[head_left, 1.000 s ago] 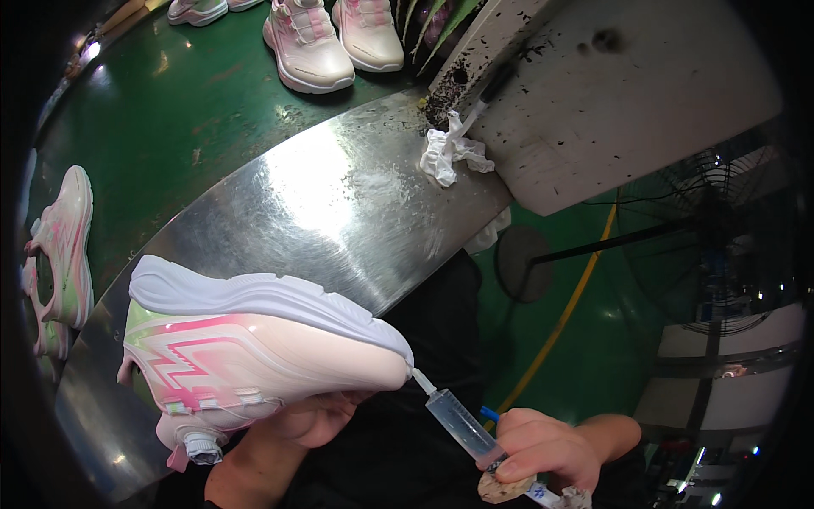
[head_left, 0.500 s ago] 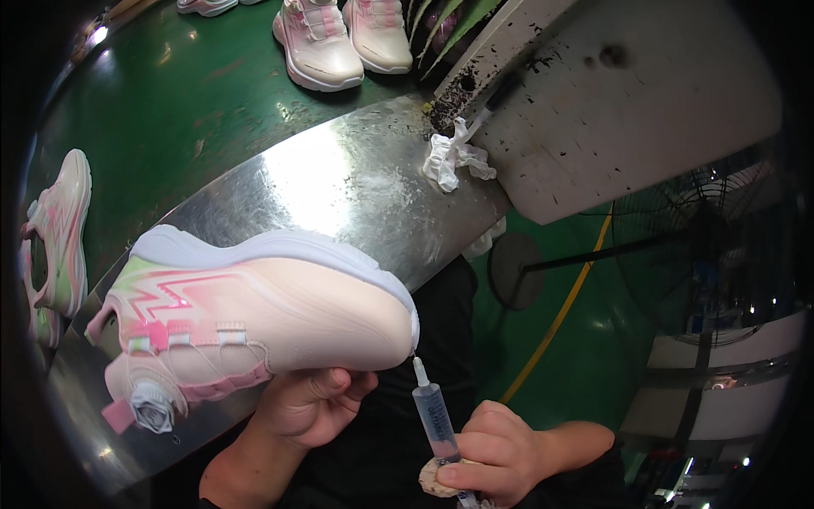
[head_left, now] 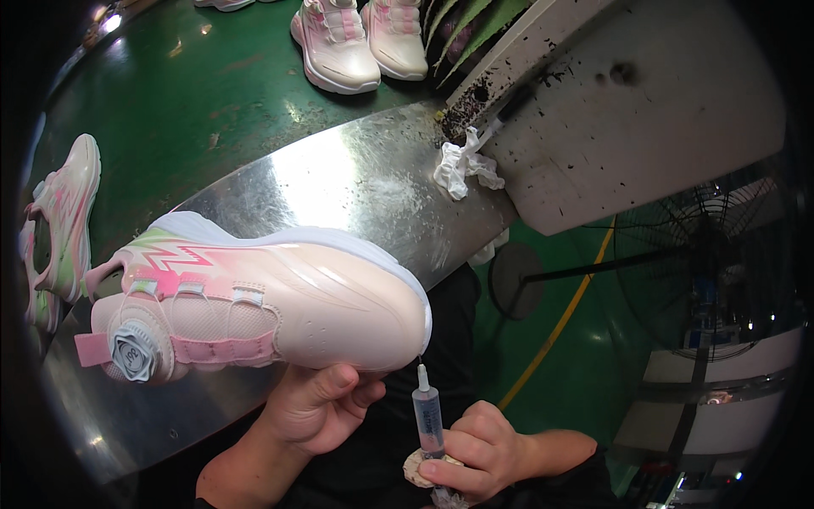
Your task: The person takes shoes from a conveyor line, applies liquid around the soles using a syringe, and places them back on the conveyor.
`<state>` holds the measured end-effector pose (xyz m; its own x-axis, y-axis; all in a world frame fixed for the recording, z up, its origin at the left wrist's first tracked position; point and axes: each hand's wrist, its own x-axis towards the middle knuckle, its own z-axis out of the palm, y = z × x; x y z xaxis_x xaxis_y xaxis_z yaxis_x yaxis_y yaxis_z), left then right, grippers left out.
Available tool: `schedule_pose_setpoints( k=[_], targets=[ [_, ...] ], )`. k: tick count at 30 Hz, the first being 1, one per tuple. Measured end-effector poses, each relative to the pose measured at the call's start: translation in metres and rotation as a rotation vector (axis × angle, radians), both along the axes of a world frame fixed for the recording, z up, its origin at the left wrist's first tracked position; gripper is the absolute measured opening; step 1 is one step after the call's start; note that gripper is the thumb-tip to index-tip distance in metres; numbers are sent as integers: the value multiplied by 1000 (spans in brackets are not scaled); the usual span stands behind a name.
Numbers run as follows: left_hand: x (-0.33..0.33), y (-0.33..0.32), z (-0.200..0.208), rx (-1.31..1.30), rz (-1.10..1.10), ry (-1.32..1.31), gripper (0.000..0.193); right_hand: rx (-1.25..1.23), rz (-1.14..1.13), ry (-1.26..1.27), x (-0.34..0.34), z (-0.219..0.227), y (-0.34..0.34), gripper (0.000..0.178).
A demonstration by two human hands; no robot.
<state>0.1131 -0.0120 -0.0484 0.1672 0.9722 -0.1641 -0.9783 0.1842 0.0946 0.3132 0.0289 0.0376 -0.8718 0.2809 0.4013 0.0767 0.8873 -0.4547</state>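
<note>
A pink and cream sneaker point(head_left: 348, 305) with a white sole and a grey dial on its tongue lies on its side in the air, toe to the right. My left hand point(head_left: 318, 407) grips it from below near the toe, with some fingers hidden behind the shoe. My right hand point(head_left: 479, 454) is closed around a clear syringe point(head_left: 428, 420) that points upward. The needle tip meets the edge between the toe and the sole. A pale, crumpled wrapping point(head_left: 420, 468) sits around the syringe barrel by my right thumb.
Beneath the shoe is a worn metal plate point(head_left: 365, 170) on a green surface point(head_left: 195, 110). Crumpled white tissue point(head_left: 466, 165) lies by a stained grey panel point(head_left: 644, 110). More sneakers point(head_left: 339, 51) stand at the back, others point(head_left: 68, 212) at left. A fan point(head_left: 704, 246) is at right.
The shoe has rolled, so more of its upper, laces and dial face me. Both hands have kept their hold; the syringe stands more upright and its tip stays at the toe edge.
</note>
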Motion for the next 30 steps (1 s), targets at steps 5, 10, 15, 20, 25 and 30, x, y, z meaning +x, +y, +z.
schedule_pose_setpoints(
  k=[5,10,15,20,25,30],
  targets=[
    [2,-2,4,-25,-3,66,41,8,14,-13,3,-3,-3,61],
    [4,-3,6,-36,-17,58,40,19,2,-3,5,-3,-5,62],
    [0,-3,3,-27,-26,44,40,7,-9,-2,1,-5,-6,63],
    [-8,-8,3,-26,7,92,40,-131,37,131,6,-3,-12,63],
    [-9,-31,-11,99,-64,-99,39,-263,157,-123,78,-37,0,74],
    [-32,-124,19,-282,-35,91,84,-126,-239,35,41,-47,48,105]
  ],
)
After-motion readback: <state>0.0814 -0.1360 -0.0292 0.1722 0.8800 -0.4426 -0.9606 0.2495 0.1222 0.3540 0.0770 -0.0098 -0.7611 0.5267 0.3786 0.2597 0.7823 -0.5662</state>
